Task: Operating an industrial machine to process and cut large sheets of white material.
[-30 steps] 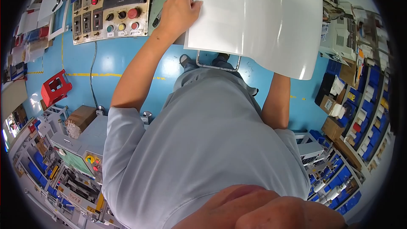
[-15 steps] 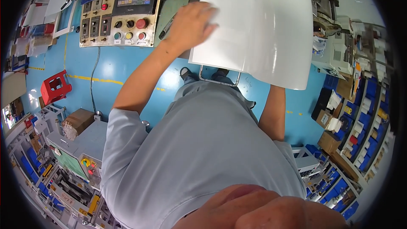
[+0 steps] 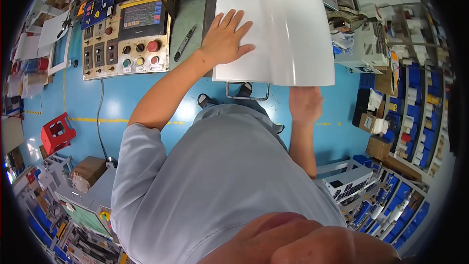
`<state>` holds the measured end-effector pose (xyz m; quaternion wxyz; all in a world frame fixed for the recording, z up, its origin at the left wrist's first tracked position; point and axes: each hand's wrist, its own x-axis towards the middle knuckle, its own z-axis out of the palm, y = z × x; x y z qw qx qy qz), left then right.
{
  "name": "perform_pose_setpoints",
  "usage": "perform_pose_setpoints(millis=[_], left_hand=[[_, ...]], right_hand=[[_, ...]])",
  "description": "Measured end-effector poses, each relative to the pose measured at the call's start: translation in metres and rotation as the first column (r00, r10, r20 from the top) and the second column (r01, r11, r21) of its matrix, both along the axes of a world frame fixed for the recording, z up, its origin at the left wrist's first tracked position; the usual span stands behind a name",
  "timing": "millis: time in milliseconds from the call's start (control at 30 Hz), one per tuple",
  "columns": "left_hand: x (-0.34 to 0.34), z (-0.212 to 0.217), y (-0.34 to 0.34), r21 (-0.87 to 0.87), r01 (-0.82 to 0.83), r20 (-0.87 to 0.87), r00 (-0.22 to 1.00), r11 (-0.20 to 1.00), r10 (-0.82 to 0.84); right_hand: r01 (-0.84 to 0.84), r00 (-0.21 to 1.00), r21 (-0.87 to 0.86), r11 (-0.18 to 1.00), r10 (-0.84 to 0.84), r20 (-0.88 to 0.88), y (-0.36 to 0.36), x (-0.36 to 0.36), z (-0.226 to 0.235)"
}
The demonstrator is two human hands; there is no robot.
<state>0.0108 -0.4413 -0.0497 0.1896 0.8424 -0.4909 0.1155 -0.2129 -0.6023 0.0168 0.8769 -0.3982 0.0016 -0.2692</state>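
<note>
While blue bins (image 3: 412, 90) hold white items (image 3: 408, 123), left hand (image 3: 226, 40) splays on sheet (image 3: 244, 70), right hand (image 3: 305, 105) grip unclear.

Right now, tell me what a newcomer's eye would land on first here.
Probably the large, glossy white curled sheet at top centre, with the person's left hand spread over the flat white sheet beside it. After that, likely the beige control panel with coloured buttons at upper left, then the red plastic stool on the blue floor at far left.
</note>
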Motion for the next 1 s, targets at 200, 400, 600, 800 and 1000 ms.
perform_pose_setpoints(millis=[200,400,600,800,1000], left_hand=[[-0.018,0.011,0.001,0.032,-0.002,0.019,1.0,0.999,0.002],[-0.097,0.042,0.01,0.29,0.016,-0.333,0.939,0.957,0.085],[-0.104,0.024,0.022,0.005,-0.107,-0.073,0.992,0.994,0.107],[-0.166,0.033,0.034,0.1,-0.367,-0.273,0.884,0.925,0.38],[-0.123,0.022,-0.003,-0.133,-0.442,-0.186,0.89,0.887,0.416]], right_hand=[[0.468,0.833,0.12,0.875,-0.392,-0.389,-0.014,0.027,0.037],[0.388,0.875,-0.017,0.921,-0.374,-0.309,-0.031,-0.001,0.036],[0.201,0.939,-0.089,0.976,-0.218,-0.265,-0.053,0.006,0.03],[0.074,0.96,-0.14,0.987,-0.108,-0.258,-0.084,0.061,0.021],[-0.116,0.962,-0.147,0.982,0.074,-0.265,-0.133,0.141,0.001]])
